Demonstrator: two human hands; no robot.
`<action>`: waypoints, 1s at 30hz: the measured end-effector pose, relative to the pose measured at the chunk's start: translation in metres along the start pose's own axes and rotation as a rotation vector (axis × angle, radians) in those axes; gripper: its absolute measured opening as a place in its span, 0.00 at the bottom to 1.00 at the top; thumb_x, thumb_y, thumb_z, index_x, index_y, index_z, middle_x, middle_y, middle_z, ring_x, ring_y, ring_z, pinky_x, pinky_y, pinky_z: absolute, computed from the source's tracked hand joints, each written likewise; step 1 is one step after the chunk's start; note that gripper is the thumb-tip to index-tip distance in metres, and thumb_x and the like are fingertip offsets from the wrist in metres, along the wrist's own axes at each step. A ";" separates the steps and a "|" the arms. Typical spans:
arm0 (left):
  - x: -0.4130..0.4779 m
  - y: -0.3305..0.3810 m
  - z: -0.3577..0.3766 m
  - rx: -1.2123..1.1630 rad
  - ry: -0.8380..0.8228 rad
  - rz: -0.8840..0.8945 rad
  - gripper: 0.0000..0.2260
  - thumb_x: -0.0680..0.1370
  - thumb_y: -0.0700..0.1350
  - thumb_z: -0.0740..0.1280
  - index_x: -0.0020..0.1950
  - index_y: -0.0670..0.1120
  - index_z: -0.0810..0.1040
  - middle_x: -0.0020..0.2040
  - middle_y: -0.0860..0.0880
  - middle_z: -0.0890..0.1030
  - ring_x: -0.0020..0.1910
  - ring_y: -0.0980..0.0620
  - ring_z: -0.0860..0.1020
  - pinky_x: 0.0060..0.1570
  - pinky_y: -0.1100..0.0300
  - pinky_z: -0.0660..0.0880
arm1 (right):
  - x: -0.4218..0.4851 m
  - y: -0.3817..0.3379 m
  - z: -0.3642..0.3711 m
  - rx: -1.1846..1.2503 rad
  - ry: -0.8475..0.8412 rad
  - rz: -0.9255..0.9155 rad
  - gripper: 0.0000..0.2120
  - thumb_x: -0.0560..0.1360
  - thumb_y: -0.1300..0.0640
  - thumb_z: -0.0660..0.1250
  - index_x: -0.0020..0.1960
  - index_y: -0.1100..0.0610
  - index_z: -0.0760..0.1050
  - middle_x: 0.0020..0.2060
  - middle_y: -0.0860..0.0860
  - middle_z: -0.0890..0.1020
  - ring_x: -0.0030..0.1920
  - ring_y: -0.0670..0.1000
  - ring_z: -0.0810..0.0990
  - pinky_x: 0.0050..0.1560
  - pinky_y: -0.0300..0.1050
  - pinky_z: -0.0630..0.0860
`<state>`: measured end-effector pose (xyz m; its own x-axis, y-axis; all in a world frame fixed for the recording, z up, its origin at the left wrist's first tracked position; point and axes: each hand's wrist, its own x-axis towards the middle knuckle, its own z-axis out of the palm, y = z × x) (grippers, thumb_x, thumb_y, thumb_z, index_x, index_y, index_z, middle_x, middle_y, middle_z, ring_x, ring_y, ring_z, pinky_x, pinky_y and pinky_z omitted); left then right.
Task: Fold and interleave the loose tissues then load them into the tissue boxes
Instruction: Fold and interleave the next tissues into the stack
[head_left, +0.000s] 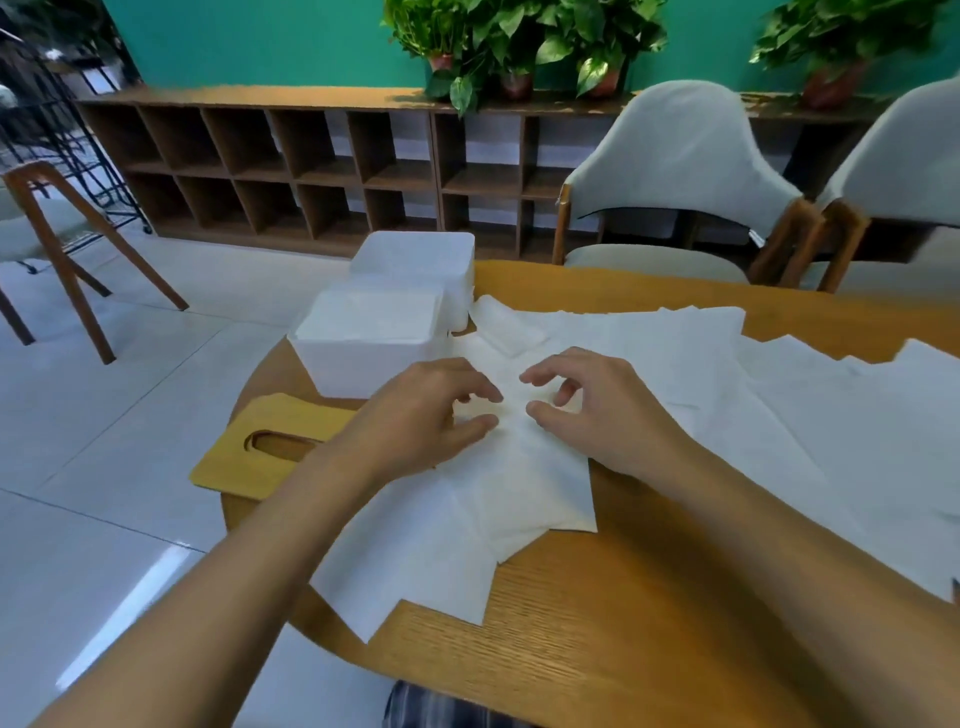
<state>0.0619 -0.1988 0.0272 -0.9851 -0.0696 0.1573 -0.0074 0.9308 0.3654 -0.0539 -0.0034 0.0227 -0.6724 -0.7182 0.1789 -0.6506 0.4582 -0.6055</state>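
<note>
Loose white paper tissues (540, 488) lie overlapped across the centre and right of the round wooden surface (597, 623). At frame centre the left hand (426, 415) pinches a tissue fold between thumb and curled fingers. The right hand (597, 410) faces it, fingers curled, thumb on the paper; I cannot tell whether it grips. Two white plastic tissue boxes (363, 353) stand just upper left of the hands, with a yellow wooden slotted lid (260, 457) below them.

My left forearm (249, 561) and right forearm (779, 519), both bare, enter from the lower corners and converge toward the centre. My left hand (431, 415) is palm down, fingers curled over the thumb. My right hand (597, 410) mirrors it just beside, thumb and forefinger arched toward the left. I cannot tell whether either pinch grips anything.
</note>
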 end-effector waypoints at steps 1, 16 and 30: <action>0.000 0.001 0.009 -0.007 -0.003 -0.014 0.15 0.79 0.57 0.73 0.64 0.55 0.83 0.60 0.58 0.82 0.53 0.59 0.79 0.53 0.57 0.81 | -0.007 0.006 0.001 -0.007 -0.016 0.001 0.15 0.75 0.47 0.74 0.62 0.43 0.80 0.58 0.42 0.80 0.48 0.43 0.79 0.53 0.40 0.79; 0.022 0.033 0.057 0.064 0.003 0.010 0.22 0.74 0.65 0.73 0.63 0.57 0.82 0.54 0.59 0.80 0.47 0.57 0.78 0.48 0.57 0.79 | -0.062 0.064 -0.011 -0.204 -0.158 -0.040 0.21 0.74 0.37 0.69 0.65 0.43 0.78 0.65 0.33 0.73 0.63 0.34 0.67 0.56 0.27 0.61; 0.057 0.050 0.069 -0.620 -0.054 0.081 0.06 0.78 0.36 0.70 0.43 0.45 0.81 0.50 0.55 0.87 0.53 0.52 0.84 0.54 0.57 0.78 | -0.058 0.087 -0.014 0.033 0.193 -0.026 0.27 0.74 0.52 0.76 0.70 0.42 0.70 0.68 0.35 0.70 0.68 0.36 0.68 0.66 0.30 0.68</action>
<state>-0.0067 -0.1314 -0.0088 -0.9857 0.0257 0.1663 0.1529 0.5498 0.8212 -0.0762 0.0851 -0.0293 -0.7125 -0.6146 0.3386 -0.6591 0.4206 -0.6235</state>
